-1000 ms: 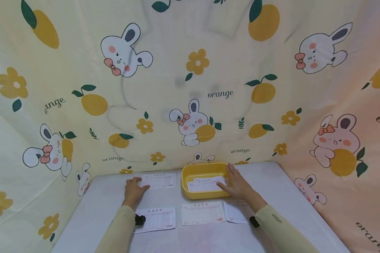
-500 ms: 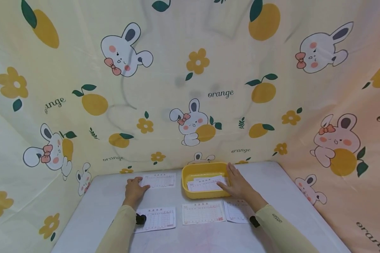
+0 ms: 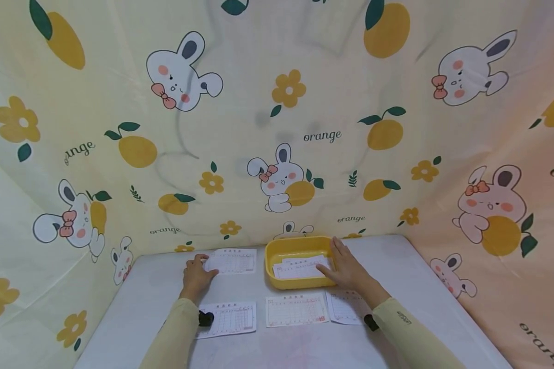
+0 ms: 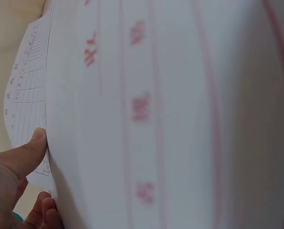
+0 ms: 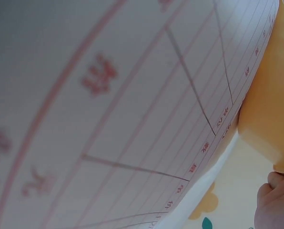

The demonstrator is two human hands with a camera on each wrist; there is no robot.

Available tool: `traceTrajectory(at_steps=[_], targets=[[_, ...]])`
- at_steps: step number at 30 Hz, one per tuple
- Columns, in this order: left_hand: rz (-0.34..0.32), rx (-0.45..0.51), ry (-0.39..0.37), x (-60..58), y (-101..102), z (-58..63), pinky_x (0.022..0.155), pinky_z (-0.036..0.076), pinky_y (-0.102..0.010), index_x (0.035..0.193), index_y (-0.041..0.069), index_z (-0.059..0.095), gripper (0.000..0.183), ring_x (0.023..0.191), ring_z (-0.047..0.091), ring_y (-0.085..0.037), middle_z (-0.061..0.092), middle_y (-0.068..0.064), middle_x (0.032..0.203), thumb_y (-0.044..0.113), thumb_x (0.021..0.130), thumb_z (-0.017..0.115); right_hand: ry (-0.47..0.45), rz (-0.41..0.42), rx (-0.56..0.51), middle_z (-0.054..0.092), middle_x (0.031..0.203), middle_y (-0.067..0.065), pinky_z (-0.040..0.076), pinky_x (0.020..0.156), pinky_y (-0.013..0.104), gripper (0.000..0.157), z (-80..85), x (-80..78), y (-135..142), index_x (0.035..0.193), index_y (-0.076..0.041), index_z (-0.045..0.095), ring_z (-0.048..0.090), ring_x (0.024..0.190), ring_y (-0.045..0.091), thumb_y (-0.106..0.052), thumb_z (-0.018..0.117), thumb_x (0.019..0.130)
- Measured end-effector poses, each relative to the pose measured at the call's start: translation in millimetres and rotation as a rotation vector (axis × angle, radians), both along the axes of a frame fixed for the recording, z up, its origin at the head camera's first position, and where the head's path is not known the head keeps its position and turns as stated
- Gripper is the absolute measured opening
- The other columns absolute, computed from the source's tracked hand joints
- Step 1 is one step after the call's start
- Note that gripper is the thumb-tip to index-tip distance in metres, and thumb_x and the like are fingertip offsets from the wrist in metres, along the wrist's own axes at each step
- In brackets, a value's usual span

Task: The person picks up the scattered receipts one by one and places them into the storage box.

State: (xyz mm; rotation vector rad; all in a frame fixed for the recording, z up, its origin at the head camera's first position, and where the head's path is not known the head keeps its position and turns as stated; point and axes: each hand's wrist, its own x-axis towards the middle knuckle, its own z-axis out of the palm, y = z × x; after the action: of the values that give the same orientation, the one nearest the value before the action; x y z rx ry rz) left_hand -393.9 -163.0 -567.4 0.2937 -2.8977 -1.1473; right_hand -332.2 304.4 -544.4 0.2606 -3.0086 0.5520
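At the back left of the head view lies a white printed form. My left hand rests at its left end, thumb and loosely bent fingers spread apart. The left wrist view shows the thumb against the far form. A yellow plastic basin holds several white printed forms. My right hand rests at the basin's right end, fingers extended along the rim and thumb over the inside. In the right wrist view, bent knuckles show beside the yellow wall.
A form stack lies front left, partly under my left sleeve. A red-printed form lies at front centre, next to another form partly covered by my right arm. The white table meets a patterned cloth behind.
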Motion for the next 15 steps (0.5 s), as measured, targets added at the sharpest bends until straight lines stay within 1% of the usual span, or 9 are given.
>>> traceTrajectory(at_steps=[8,11,15], targets=[[-0.007,0.023,0.025,-2.4,0.7,-1.2,0.108,0.039,-0.061,0.147,0.004,0.039,0.067,0.126,0.047,-0.049,0.052,-0.031,0.142,0.013,0.096,0.081,0.005,0.005,-0.012,0.004,0.178,0.023,0.013,0.13,0.059,0.11,0.0,0.1,0.3,0.168,0.005,0.006,0.008,0.165,0.042,-0.066,0.058,0.102],[-0.005,0.036,0.029,-1.3,0.1,-1.7,0.107,0.04,-0.06,0.147,0.004,0.038,0.068,0.125,0.048,-0.048,0.056,-0.031,0.141,0.013,0.095,0.082,0.017,0.016,-0.009,0.005,0.178,0.024,0.013,0.13,0.058,0.11,-1.5,0.0,1.1,0.168,0.006,0.007,0.008,0.164,0.042,-0.066,0.058,0.103],[0.002,0.071,0.025,1.7,-1.4,-1.0,0.107,0.04,-0.061,0.148,0.004,0.036,0.07,0.125,0.047,-0.048,0.057,-0.032,0.14,0.012,0.095,0.082,0.014,0.014,-0.004,0.004,0.178,0.023,0.012,0.13,0.057,0.11,-2.5,-0.3,1.4,0.168,0.005,0.006,0.008,0.165,0.041,-0.067,0.058,0.102]])
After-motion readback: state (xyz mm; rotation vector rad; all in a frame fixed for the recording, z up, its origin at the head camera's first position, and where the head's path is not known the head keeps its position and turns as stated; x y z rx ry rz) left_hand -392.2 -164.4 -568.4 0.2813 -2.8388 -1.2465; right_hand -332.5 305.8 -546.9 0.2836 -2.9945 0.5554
